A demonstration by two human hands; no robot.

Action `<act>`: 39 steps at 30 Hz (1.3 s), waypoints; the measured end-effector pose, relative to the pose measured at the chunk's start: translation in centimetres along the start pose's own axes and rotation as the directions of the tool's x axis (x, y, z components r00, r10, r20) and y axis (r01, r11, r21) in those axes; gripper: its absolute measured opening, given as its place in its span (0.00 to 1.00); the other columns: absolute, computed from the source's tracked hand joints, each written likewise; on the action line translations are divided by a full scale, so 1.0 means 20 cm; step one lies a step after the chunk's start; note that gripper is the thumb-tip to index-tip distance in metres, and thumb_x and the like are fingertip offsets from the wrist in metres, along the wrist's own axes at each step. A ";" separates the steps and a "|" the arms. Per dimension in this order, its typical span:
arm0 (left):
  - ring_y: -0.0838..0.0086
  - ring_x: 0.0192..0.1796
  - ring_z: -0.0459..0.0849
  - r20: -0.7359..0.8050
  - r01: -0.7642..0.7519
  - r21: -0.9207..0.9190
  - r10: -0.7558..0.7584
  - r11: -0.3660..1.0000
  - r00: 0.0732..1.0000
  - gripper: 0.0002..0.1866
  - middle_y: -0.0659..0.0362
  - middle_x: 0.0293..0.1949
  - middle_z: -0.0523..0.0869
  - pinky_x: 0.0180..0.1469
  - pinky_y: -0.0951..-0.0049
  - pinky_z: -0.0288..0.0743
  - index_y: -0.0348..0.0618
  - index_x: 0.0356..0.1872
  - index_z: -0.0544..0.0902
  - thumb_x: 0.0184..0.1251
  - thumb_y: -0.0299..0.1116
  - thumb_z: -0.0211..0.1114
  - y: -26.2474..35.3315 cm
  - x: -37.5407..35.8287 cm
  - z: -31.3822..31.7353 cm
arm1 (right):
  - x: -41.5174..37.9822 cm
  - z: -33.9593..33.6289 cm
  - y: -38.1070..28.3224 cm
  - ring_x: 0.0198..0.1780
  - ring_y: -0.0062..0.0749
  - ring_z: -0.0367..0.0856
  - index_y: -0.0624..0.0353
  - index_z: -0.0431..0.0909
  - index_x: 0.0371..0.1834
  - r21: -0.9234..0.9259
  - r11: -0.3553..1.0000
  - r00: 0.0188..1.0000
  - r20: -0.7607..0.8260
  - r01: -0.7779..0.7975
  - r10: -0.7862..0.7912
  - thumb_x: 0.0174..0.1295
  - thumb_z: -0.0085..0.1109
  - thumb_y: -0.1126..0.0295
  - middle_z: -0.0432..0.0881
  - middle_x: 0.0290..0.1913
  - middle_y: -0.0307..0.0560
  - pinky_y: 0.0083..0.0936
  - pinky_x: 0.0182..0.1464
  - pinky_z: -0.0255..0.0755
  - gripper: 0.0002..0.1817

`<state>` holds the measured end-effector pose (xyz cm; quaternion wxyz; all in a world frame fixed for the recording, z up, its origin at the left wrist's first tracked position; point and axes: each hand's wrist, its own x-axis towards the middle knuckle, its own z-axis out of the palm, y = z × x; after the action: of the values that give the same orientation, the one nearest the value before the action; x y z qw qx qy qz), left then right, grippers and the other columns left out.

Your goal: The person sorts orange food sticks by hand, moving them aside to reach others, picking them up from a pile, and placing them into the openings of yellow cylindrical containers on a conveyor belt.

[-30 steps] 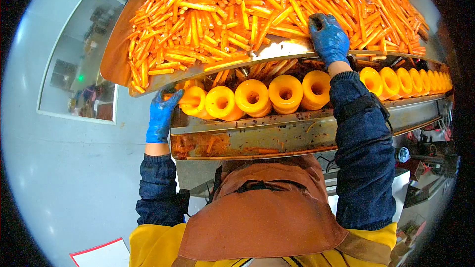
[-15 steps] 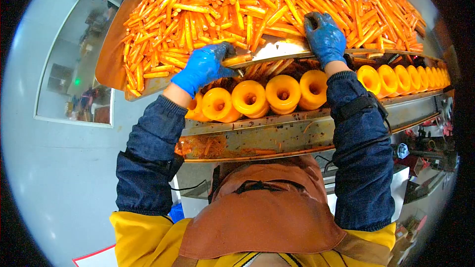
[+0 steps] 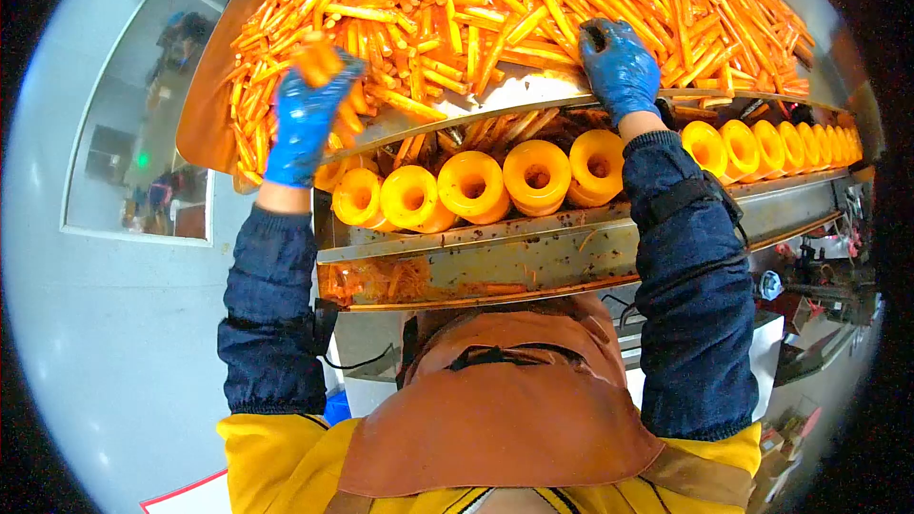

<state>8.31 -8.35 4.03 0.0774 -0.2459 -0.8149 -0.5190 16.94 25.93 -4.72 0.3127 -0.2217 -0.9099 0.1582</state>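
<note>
A large heap of thin orange sticks (image 3: 457, 19) covers the metal tray (image 3: 211, 100). My left hand (image 3: 307, 128), in a blue glove, is raised over the left part of the heap, blurred by motion. Its fingers are closed around a few short orange sticks (image 3: 319, 59). My right hand (image 3: 624, 74), also blue-gloved, rests at the tray's near edge against the heap, its fingers curled; what lies inside them is hidden. Below the edge runs a row of yellow hollow rollers (image 3: 473, 187), with several sticks lying behind them.
A metal trough (image 3: 457, 266) with orange scraps runs below the rollers, close to my brown apron (image 3: 505, 419). A wall with a window (image 3: 143, 124) stands at the left. Machinery and boxes (image 3: 809, 295) are at the right.
My left hand has moved left and up from the tray's near edge to above the heap, with sticks now showing in its fingers. My right hand stays nearly in place.
</note>
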 end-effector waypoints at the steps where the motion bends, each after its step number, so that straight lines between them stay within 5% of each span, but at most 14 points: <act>1: 0.78 0.38 0.82 -0.146 -0.011 -0.077 0.000 0.997 0.989 0.09 0.63 0.36 0.84 0.41 0.77 0.76 0.40 0.42 0.82 0.61 0.27 0.69 0.07 -0.03 -0.04 | 0.00 0.00 0.00 0.47 0.47 0.81 0.45 0.82 0.43 0.005 1.000 1.000 -0.008 -0.002 0.002 0.62 0.53 0.55 0.81 0.45 0.50 0.41 0.49 0.75 0.13; 3: 0.78 0.40 0.81 -0.325 -0.121 -0.390 -0.013 0.913 0.946 0.12 0.61 0.41 0.83 0.45 0.74 0.76 0.40 0.46 0.80 0.62 0.26 0.67 0.04 -0.09 -0.16 | 0.00 0.00 0.00 0.47 0.46 0.81 0.44 0.82 0.43 0.015 1.000 1.000 -0.013 -0.005 0.006 0.62 0.54 0.54 0.81 0.45 0.50 0.41 0.49 0.75 0.13; 7: 0.74 0.45 0.80 -0.490 -0.104 -0.372 -0.100 0.922 0.866 0.11 0.61 0.43 0.81 0.51 0.69 0.75 0.40 0.47 0.79 0.65 0.29 0.66 -0.13 -0.27 -0.23 | 0.00 0.02 0.02 0.46 0.46 0.81 0.44 0.82 0.42 0.004 1.000 0.999 -0.028 0.020 -0.020 0.62 0.54 0.54 0.81 0.44 0.49 0.41 0.49 0.75 0.12; 8: 0.75 0.46 0.79 -0.459 -0.132 -0.339 -0.041 0.932 0.888 0.12 0.61 0.44 0.81 0.52 0.70 0.74 0.39 0.47 0.79 0.66 0.30 0.65 -0.24 -0.33 -0.22 | 0.00 0.03 0.03 0.47 0.46 0.81 0.44 0.82 0.42 0.012 1.000 1.000 -0.022 0.019 -0.019 0.62 0.54 0.54 0.81 0.44 0.48 0.41 0.49 0.75 0.12; 11: 0.75 0.48 0.78 -0.353 0.105 -0.235 -0.185 0.966 0.917 0.13 0.60 0.45 0.81 0.53 0.72 0.72 0.38 0.50 0.78 0.69 0.34 0.62 -0.32 -0.48 -0.13 | 0.01 0.03 0.03 0.47 0.45 0.81 0.44 0.82 0.42 0.005 1.000 0.999 -0.017 0.027 -0.027 0.62 0.54 0.53 0.81 0.45 0.48 0.40 0.49 0.75 0.13; 19: 0.73 0.51 0.78 -0.415 0.065 -0.344 -0.214 0.937 0.884 0.20 0.59 0.49 0.80 0.54 0.69 0.71 0.38 0.53 0.78 0.73 0.45 0.57 -0.27 -0.56 -0.14 | 0.01 0.02 0.02 0.49 0.45 0.81 0.44 0.82 0.43 -0.015 1.000 1.000 0.018 -0.011 0.012 0.62 0.53 0.52 0.81 0.47 0.47 0.40 0.51 0.75 0.14; 21: 0.75 0.46 0.78 -0.287 0.260 -0.441 -0.410 0.859 0.866 0.17 0.60 0.47 0.80 0.51 0.74 0.73 0.36 0.53 0.76 0.71 0.38 0.60 -0.30 -0.60 -0.16 | 0.00 0.00 0.01 0.49 0.45 0.81 0.44 0.82 0.43 -0.013 1.000 1.000 0.019 -0.012 0.012 0.62 0.53 0.53 0.81 0.47 0.47 0.40 0.51 0.75 0.14; 26: 0.79 0.42 0.78 0.042 0.487 -0.113 -0.486 0.866 0.873 0.16 0.61 0.42 0.83 0.46 0.77 0.73 0.38 0.53 0.80 0.70 0.37 0.61 -0.39 -0.69 -0.22 | 0.01 0.01 0.02 0.49 0.45 0.80 0.44 0.82 0.43 0.001 1.000 1.000 0.009 0.008 -0.008 0.63 0.53 0.53 0.81 0.47 0.48 0.40 0.51 0.74 0.14; 31: 0.78 0.42 0.78 -0.033 0.530 -0.128 -0.538 0.838 0.842 0.17 0.62 0.42 0.82 0.46 0.77 0.73 0.38 0.52 0.80 0.73 0.40 0.57 -0.36 -0.69 -0.29 | 0.00 -0.01 0.00 0.49 0.45 0.80 0.44 0.82 0.44 -0.008 1.000 1.000 0.016 -0.001 0.001 0.62 0.53 0.54 0.81 0.47 0.48 0.39 0.51 0.74 0.14; 34: 0.78 0.43 0.79 -0.330 0.339 -0.285 -0.423 0.897 0.844 0.17 0.64 0.38 0.81 0.44 0.73 0.75 0.49 0.53 0.80 0.72 0.46 0.56 -0.39 -0.64 -0.34 | 0.00 0.00 0.00 0.50 0.45 0.80 0.44 0.82 0.44 0.004 1.000 1.000 0.022 -0.001 0.001 0.63 0.53 0.53 0.81 0.47 0.48 0.40 0.51 0.74 0.14; 38: 0.77 0.45 0.79 -0.319 0.300 -0.235 -0.365 0.924 0.875 0.17 0.63 0.41 0.81 0.45 0.70 0.77 0.48 0.54 0.80 0.71 0.44 0.57 -0.35 -0.60 -0.32 | 0.01 -0.02 -0.01 0.50 0.44 0.80 0.49 0.83 0.45 -0.004 1.000 0.999 0.039 -0.024 0.024 0.62 0.55 0.55 0.82 0.48 0.48 0.36 0.53 0.73 0.15; 39: 0.77 0.45 0.80 -0.180 0.444 -0.118 -0.459 0.888 0.870 0.19 0.62 0.44 0.82 0.45 0.71 0.77 0.47 0.56 0.79 0.71 0.44 0.57 -0.33 -0.57 -0.32 | 0.00 -0.02 -0.01 0.50 0.44 0.80 0.49 0.83 0.45 0.000 1.000 0.999 0.036 -0.027 0.027 0.62 0.55 0.55 0.82 0.48 0.48 0.36 0.53 0.73 0.15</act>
<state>14.20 -19.86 -2.89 0.0276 0.0028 -0.8183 -0.5742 17.11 25.81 -4.22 0.2941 -0.2309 -0.9123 0.1668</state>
